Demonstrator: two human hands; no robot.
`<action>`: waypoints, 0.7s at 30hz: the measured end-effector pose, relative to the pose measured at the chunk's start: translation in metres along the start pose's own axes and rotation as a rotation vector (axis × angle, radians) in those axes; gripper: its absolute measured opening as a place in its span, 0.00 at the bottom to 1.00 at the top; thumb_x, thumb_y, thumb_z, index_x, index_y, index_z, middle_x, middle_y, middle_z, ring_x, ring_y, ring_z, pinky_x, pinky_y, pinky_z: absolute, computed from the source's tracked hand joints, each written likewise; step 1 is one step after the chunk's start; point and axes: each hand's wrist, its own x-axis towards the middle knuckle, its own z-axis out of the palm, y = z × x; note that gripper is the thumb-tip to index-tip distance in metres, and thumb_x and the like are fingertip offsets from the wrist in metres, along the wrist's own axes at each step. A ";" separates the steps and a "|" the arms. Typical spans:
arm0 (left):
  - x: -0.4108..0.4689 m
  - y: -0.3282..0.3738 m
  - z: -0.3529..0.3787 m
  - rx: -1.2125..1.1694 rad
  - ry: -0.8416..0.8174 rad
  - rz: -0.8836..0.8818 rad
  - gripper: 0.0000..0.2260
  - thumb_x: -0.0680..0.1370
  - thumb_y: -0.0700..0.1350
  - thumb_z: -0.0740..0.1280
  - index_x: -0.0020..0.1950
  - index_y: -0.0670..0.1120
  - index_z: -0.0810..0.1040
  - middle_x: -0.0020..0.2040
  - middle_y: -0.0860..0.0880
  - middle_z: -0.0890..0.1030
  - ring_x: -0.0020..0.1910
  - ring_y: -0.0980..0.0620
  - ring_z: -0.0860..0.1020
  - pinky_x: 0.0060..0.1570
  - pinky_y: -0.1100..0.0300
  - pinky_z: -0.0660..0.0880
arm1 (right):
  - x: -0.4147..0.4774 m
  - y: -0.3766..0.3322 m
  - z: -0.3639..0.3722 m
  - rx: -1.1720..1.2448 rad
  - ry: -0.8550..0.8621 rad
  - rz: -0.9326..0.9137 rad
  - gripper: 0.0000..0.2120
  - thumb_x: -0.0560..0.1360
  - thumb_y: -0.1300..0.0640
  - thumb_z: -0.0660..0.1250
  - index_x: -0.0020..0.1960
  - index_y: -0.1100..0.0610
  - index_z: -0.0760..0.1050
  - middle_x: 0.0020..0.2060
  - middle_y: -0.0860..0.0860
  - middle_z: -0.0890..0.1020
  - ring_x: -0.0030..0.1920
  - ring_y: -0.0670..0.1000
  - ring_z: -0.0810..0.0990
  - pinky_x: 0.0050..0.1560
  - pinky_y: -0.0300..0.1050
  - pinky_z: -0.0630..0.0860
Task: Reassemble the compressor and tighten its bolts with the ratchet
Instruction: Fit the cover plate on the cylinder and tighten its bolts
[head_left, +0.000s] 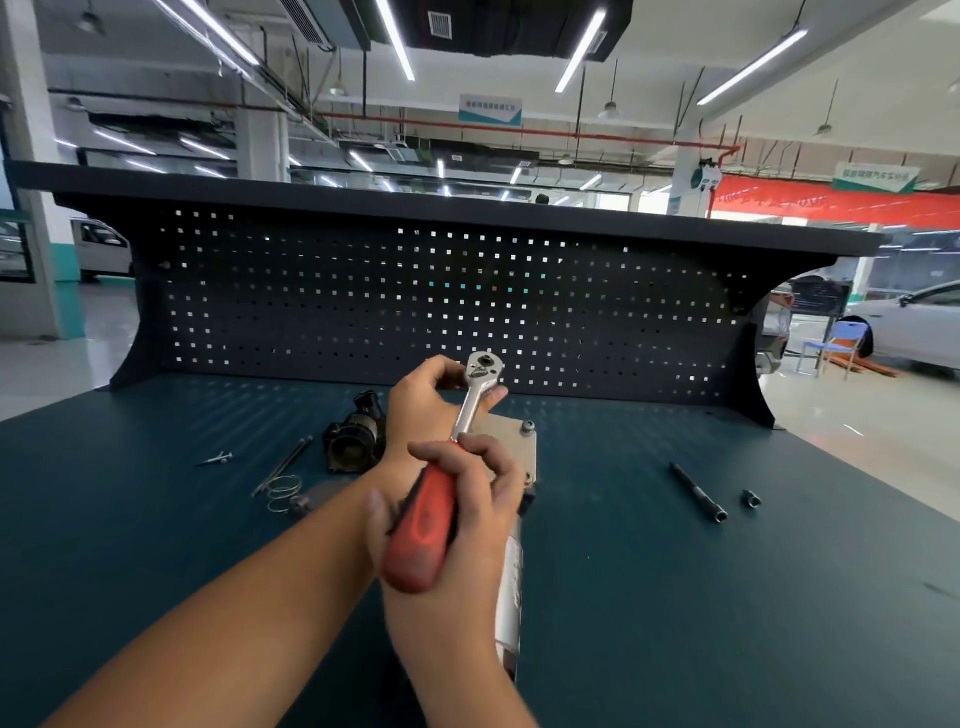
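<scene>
My right hand (457, 514) grips the red handle of the ratchet (470, 410), held up above the bench. At the chrome ratchet head my left hand (426, 405) pinches it with thumb and fingers. Under both hands lies the compressor body (511, 561), a silver metal housing with a flat plate and one bolt (528, 426) at its far corner; the hands hide much of it. A dark cylindrical compressor part (356, 436) sits to the left on the bench.
Long bolts (283, 465), a wire spring (284, 493) and a small screw (218, 459) lie on the left of the dark green bench (675, 597). An extension bar (697, 492) and a socket (751, 499) lie on the right. A pegboard back panel (415, 296) stands behind.
</scene>
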 end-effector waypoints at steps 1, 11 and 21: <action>0.001 0.000 0.000 0.009 0.001 -0.007 0.13 0.67 0.47 0.78 0.34 0.51 0.73 0.35 0.55 0.77 0.36 0.58 0.75 0.39 0.66 0.70 | -0.001 -0.002 0.002 -0.004 -0.030 0.000 0.20 0.65 0.56 0.74 0.50 0.37 0.73 0.60 0.40 0.62 0.61 0.41 0.70 0.60 0.31 0.67; 0.012 -0.005 -0.012 0.057 -0.102 0.119 0.10 0.70 0.42 0.75 0.35 0.55 0.78 0.34 0.60 0.80 0.37 0.66 0.77 0.39 0.74 0.71 | 0.040 0.022 -0.072 0.598 0.349 0.306 0.08 0.73 0.56 0.65 0.51 0.52 0.78 0.54 0.52 0.82 0.41 0.47 0.81 0.41 0.41 0.79; 0.011 -0.004 -0.017 -0.049 -0.217 0.052 0.08 0.73 0.43 0.73 0.40 0.57 0.80 0.37 0.64 0.81 0.41 0.68 0.79 0.41 0.77 0.70 | 0.110 0.048 -0.115 0.967 0.219 0.584 0.14 0.71 0.63 0.59 0.52 0.52 0.78 0.41 0.48 0.82 0.23 0.40 0.69 0.21 0.30 0.61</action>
